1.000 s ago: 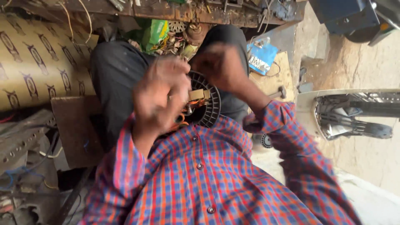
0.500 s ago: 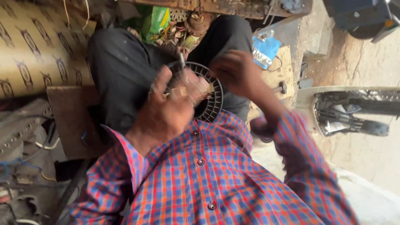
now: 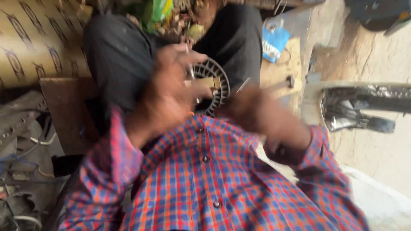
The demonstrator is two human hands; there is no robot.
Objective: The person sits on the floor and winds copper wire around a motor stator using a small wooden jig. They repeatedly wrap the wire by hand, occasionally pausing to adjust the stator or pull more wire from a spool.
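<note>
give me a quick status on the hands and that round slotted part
Left hand on the round slotted part in the lap, thin metal tool in its fingers. Right hand just beside it, blurred, grip unclear. Nothing in the way.

— What's lying about over there?

— A patterned tan roll [image 3: 30, 42] at the far left, with a brown wooden board [image 3: 64, 111] just beside it. Below that, a heap of grey metal parts and wires [image 3: 21, 171].

— And up top?

— A green packet [image 3: 156, 10] among a clutter of small brownish bits, too blurred to tell apart. To the right lies a blue packet [image 3: 274, 42] on a sandy wooden slab [image 3: 282, 68].

— Anything on the right side?

— A pale frame with dark metal machinery [image 3: 359, 109] set in it, resting on dusty ground [image 3: 376, 55]. Something dark blue [image 3: 376, 13] sits in the top corner.
</note>
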